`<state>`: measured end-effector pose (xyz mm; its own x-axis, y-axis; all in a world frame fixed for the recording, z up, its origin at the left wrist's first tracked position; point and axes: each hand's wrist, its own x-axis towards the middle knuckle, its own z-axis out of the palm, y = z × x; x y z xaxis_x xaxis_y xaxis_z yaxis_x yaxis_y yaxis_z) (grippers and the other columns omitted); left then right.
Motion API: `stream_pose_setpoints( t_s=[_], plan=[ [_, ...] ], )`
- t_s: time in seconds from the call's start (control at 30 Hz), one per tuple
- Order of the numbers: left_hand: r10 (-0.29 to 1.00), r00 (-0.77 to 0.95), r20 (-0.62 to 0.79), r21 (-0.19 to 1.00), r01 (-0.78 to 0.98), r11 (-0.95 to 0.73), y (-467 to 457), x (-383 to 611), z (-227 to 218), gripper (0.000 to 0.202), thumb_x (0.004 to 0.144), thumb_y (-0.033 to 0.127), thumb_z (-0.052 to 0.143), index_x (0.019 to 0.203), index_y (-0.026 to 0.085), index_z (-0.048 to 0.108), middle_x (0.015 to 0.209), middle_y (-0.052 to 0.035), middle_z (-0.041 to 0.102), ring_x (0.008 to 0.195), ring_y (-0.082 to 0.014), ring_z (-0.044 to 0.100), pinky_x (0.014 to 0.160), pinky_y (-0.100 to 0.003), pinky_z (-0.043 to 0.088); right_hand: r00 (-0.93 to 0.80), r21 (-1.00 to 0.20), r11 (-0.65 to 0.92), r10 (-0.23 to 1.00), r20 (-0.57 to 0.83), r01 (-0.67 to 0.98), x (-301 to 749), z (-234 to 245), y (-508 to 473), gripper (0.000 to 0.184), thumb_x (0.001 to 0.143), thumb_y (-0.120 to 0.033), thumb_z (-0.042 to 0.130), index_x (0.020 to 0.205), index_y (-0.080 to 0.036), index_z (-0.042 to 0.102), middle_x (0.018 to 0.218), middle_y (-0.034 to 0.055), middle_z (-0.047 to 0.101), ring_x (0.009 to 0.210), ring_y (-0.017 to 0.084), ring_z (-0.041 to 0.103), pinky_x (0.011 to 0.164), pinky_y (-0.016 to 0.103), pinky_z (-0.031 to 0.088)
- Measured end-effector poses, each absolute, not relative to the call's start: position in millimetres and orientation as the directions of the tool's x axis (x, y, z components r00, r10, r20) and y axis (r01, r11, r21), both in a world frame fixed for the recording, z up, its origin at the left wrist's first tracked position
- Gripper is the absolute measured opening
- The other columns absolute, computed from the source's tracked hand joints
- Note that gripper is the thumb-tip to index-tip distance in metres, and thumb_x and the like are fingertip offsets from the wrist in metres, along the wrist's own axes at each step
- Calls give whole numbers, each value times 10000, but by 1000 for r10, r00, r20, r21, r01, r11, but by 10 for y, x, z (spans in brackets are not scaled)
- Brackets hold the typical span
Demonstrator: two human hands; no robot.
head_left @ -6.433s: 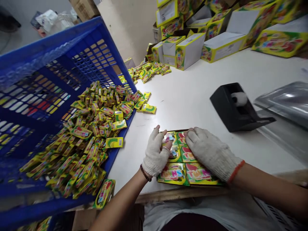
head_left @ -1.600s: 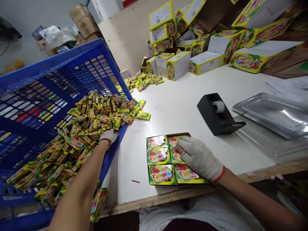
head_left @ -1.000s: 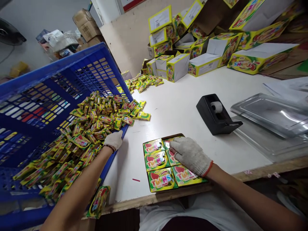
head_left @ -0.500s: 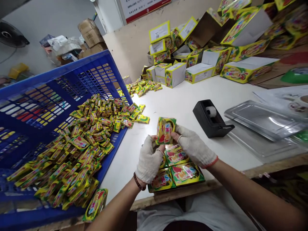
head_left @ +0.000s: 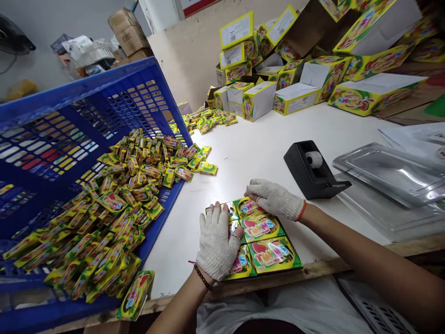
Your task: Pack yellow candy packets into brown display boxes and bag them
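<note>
Small flat yellow-green packs printed "TWINS" (head_left: 274, 254) lie side by side in a rectangular block at the table's front edge. My left hand (head_left: 218, 241), in a white fingerless-tip glove, lies flat over the left column, fingers stretched forward and thumb out to the side. My right hand (head_left: 276, 199), gloved the same way, rests on the far right corner of the block, its fingers extended over a far pack (head_left: 246, 207). Both palms face down and hide parts of the packs. Neither hand grips anything that I can see.
A blue plastic crate (head_left: 158, 79) lies tipped at left, with a heap of small packs (head_left: 128, 195) spilling from it. A black tape dispenser (head_left: 306, 171) stands right of my hands, beside clear plastic trays (head_left: 385, 171). Printed boxes (head_left: 295, 99) are piled at the back.
The packs held up between both hands are now down in the far row of the block. My hands have let go and lie spread on top.
</note>
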<state>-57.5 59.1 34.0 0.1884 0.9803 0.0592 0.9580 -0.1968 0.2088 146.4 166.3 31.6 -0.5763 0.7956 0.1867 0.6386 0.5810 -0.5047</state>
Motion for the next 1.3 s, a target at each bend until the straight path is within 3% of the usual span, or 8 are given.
stream_pose_setpoints(
  t_s=[0.3,0.43,0.53,0.77,0.97,1.13,1.2,1.3],
  plan=[
    [919,394,-27,200,903,-381,902,-438,456,679,961,453,494,1528,114,338,1596,-159,350,1504,-352,262,1206,-639,212,-620,-388,685,726,297,617,1441,120,1527,354,958,-171,404,1151,-100,693,1003,148,701,983,242,651,938,409,533],
    [928,372,8,230,903,-364,934,-396,398,635,934,443,548,1461,105,440,1557,-175,418,1483,-350,314,1214,-631,197,-649,-270,685,728,222,676,1391,180,1495,357,915,-149,472,1186,-56,686,1033,187,714,1023,288,648,969,485,513],
    [935,347,70,238,905,-353,921,-399,353,592,891,438,618,1384,124,524,1524,-190,459,1457,-360,359,1201,-624,237,-566,-249,624,779,269,741,1379,124,1440,380,912,-194,503,1232,-91,680,1254,219,666,1220,363,573,1037,590,451],
    [914,371,165,244,883,-402,851,-447,283,458,882,445,635,1240,160,616,1475,-176,519,1410,-359,428,1200,-622,257,-343,-526,534,839,421,662,1491,-121,1329,405,939,-196,413,1241,-165,682,1268,148,685,1207,277,627,1061,494,513],
    [903,371,216,285,861,-422,845,-409,318,541,881,389,636,1339,122,527,1424,-189,554,1384,-353,449,1185,-612,295,-453,-517,596,803,387,614,1547,-128,1363,461,815,-144,486,1227,-134,692,1244,169,694,1235,306,607,1105,548,460],
    [762,594,259,318,692,-648,1046,-289,410,198,918,232,559,1093,167,624,1220,-111,655,1170,-254,577,1068,-429,457,-84,-932,247,969,232,265,1546,-271,1284,449,965,-341,428,1369,-200,562,1361,122,642,1236,232,623,1052,432,520],
    [747,620,240,304,682,-665,1164,-234,424,163,930,190,516,1045,170,629,1156,-99,667,1075,-239,597,981,-394,494,-31,-990,119,993,117,80,1547,-299,1257,415,971,-417,434,1297,-224,604,1285,93,688,1139,220,675,988,393,556],
    [781,594,195,281,729,-625,1324,-147,418,149,920,148,501,977,182,634,1016,-72,673,948,-221,607,867,-357,500,-63,-992,112,992,109,51,1556,-286,1245,364,945,-433,483,1152,-217,690,1143,71,743,1031,226,703,932,376,574]
  ],
)
